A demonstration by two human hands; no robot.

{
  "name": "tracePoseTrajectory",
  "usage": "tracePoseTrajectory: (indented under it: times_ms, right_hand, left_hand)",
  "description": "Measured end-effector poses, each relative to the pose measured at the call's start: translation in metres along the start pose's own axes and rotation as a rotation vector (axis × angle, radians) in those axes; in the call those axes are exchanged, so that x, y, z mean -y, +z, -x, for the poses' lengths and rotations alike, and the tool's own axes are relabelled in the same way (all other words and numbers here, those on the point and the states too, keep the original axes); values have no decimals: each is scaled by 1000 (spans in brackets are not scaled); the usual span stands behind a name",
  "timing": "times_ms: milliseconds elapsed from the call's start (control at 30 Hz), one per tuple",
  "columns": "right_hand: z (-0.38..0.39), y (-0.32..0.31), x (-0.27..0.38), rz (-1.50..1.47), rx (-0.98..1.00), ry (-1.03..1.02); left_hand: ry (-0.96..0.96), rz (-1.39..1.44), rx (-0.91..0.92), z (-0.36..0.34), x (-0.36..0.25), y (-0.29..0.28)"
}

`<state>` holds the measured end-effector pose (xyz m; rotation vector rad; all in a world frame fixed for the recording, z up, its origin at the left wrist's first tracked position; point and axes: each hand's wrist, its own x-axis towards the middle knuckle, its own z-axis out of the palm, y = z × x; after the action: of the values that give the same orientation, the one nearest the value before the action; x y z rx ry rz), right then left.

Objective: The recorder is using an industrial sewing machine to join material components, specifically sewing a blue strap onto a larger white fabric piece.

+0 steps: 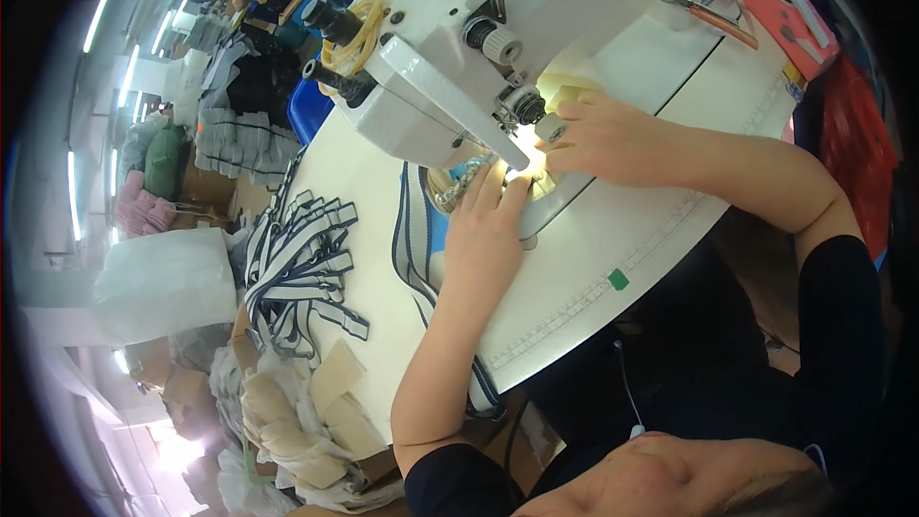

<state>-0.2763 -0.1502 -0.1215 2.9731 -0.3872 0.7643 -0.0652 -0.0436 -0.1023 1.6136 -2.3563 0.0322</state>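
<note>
A white sewing machine [421,96] stands on a curved white table, its work lamp glaring around the needle. My left hand [483,239] lies left of the needle with its fingers stretched forward, fingertips down on brightly lit pale cloth [544,180]. On the other side, my right hand [613,142] has its fingers bent close to the needle area; what they grip is hidden by the machine head and the glare. A grey strap with dark edges [412,230] runs beside my left hand and forearm and hangs over the front table edge.
A heap of similar finished straps [302,268] lies on the table's left. Orange-handled pliers [713,19] and a pink case [790,24] are at the far right. A printed ruler strip [565,311] follows the near edge. Cream cloth pieces and bags [297,412] fill the lower left.
</note>
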Motion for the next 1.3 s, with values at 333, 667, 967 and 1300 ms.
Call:
tracePoseTrajectory:
  times_ms: [333, 667, 967, 1300]
  right_hand:
    - [-5, -9, 6, -159, -56, -81]
    - [-3, -5, 0, -334, 100, -69]
    - [-4, -4, 3, -272, 86, -53]
    - [-2, -1, 5, -312, 57, -36]
  left_hand:
    - [11, 36, -20, 8, -5, -4]
    - [-81, 250, -113, 2, -2, -8]
    - [-128, 264, -175, 3, 0, 2]
    - [-29, 125, -149, -1, 3, -1]
